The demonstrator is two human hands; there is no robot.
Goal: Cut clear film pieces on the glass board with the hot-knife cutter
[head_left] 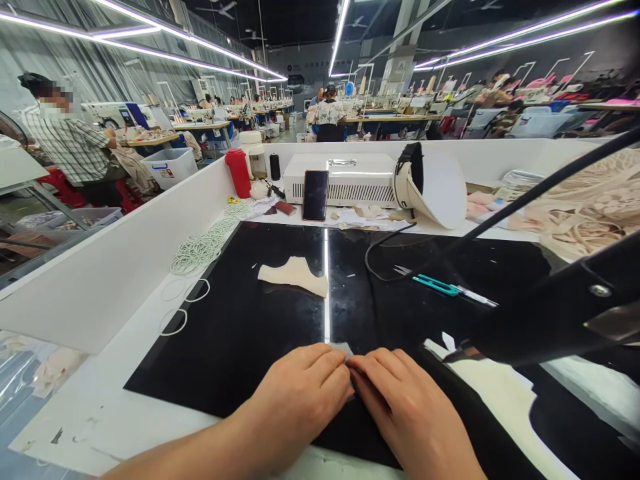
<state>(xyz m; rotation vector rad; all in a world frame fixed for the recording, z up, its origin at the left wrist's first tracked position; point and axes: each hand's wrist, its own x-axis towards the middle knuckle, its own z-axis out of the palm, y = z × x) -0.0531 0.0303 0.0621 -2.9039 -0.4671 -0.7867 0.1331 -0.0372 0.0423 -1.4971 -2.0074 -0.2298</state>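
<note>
My left hand (305, 393) and my right hand (407, 400) meet over the near part of a glossy black board (240, 333). Both have their fingers closed, pinching a small pale grey piece (342, 348) that is mostly covered by them; its kind I cannot make out. Beyond my hands lies a cream cut piece of fabric (293, 275) with curved edges. To the right of my right hand, a longer cream cut piece (505, 403) rests under a dark arm-like fixture (550, 313).
Teal thread snips (435, 285) lie on the board's right side. A phone (315, 195) leans on a white vented box (345, 175), beside a white cone-shaped shade (440, 190). Pale green elastic loops (200, 250) pile at the left. A person (75, 133) works beyond the partition.
</note>
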